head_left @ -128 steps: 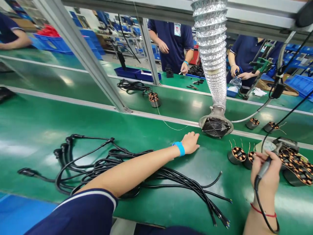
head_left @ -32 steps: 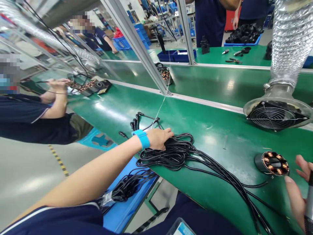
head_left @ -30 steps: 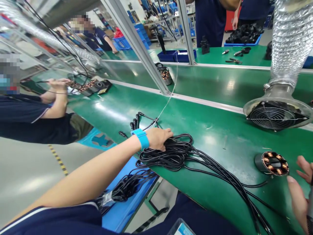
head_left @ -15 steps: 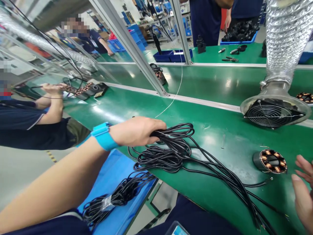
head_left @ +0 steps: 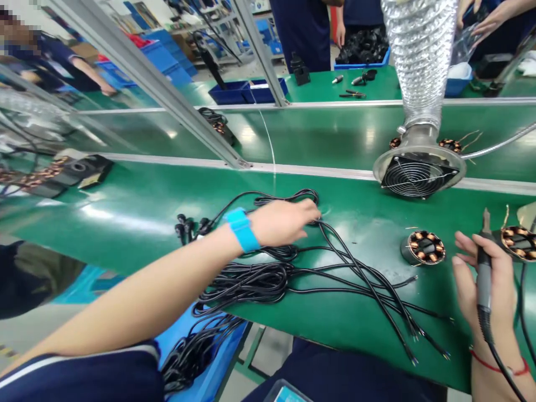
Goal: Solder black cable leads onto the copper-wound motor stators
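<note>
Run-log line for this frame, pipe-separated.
left hand: touching black cables | right hand: holding soldering iron | wound stator: on green bench, between hands

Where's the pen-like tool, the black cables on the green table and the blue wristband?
Pen-like tool [head_left: 484, 282]: head view, on its grey handle.
Black cables [head_left: 257, 282]: head view, on the coiled loops.
Blue wristband [head_left: 243, 230]: head view, on the band's middle.
</note>
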`<state>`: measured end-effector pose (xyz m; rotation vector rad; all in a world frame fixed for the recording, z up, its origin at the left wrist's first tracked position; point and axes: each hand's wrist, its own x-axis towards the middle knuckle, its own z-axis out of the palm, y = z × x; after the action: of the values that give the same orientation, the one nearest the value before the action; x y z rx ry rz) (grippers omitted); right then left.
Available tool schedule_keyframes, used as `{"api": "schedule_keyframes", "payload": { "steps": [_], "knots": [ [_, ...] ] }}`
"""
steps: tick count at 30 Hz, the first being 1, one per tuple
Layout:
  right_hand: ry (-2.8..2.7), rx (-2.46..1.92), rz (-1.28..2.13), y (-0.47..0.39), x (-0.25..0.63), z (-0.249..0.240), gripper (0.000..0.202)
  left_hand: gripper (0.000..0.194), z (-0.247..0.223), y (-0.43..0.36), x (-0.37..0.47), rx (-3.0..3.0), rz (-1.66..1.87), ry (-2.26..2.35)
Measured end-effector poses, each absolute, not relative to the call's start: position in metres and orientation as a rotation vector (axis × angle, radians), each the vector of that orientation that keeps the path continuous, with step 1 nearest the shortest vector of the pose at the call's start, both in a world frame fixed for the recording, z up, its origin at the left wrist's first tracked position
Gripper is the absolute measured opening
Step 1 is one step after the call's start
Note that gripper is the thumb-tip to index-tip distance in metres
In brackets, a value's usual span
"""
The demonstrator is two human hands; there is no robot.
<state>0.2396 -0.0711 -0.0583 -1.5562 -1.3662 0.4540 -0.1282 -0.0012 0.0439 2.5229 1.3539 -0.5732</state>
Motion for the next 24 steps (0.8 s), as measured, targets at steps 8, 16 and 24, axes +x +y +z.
{"api": "schedule_keyframes", "payload": {
  "steps": [8, 16, 24],
  "knots": [
    [-1.363, -1.565, 0.466, -0.070, 0.237, -0.060, 0.042, 0.015, 0.003, -0.008, -0.056, 2.780, -0.723, 0.733],
    [-1.381, -1.531, 0.449, -0.073, 0.231, -0.054, 0.039, 0.005, 0.029, -0.026, -0.069, 2.895, -0.520, 0.639],
    [-1.334, -1.512, 0.412, -0.073, 0.231, -0.053, 0.037, 0.028, 0.053, -0.027, -0.081, 2.743, -0.402, 0.714]
  ]
}}
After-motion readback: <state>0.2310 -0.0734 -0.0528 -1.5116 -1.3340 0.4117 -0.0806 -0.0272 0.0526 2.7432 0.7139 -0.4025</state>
